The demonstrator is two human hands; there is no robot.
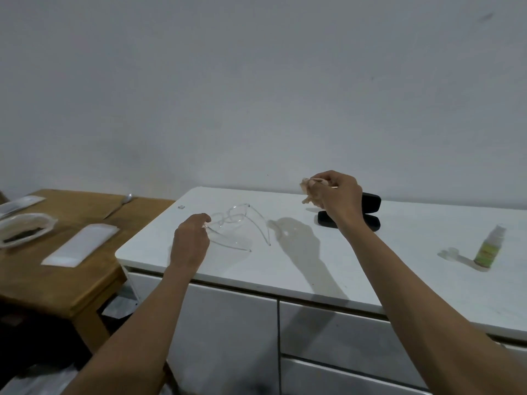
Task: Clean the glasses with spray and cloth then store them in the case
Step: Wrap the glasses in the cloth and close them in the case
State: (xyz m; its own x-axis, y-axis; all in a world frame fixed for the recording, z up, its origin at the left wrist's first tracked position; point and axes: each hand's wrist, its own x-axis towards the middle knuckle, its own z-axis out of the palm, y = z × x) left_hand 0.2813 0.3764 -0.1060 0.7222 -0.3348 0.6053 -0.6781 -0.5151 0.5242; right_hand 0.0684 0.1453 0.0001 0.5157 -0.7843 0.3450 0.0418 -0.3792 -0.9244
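A white, glossy cabinet-top surface [328, 269] carries the task's things. The clear-framed plastic glasses [236, 223] lie near its left end, temples unfolded and pointing toward the front edge. The left hand [189, 243] rests beside them with fingers curled; its fingertips are at the near temple, though whether its grip pinches the thin arm or only touches it cannot be told, the clear frame nearly vanishing against the white top. The right hand [336, 195] hovers above the back edge, its grip closed around a crumpled beige cleaning cloth [309, 192] that bunches out past the thumb. That hand and wrist cover the middle of the open black hard glasses case [370, 215], which sits against the wall behind them, so only its ends show. A small spray bottle with a yellow-green label [489, 246] stands upright near the right end, well apart from the glasses; its clear cap [449, 253] lies just beside it. A tiny clear object [181, 207] sits near the back-left corner, too small to identify.

To the left stands a lower brown wooden table [65, 280] bearing flat white packets [81, 245] and a translucent plastic bag with dark contents [24, 229], cut off by the left frame edge. Drawer fronts [233, 332] show below.
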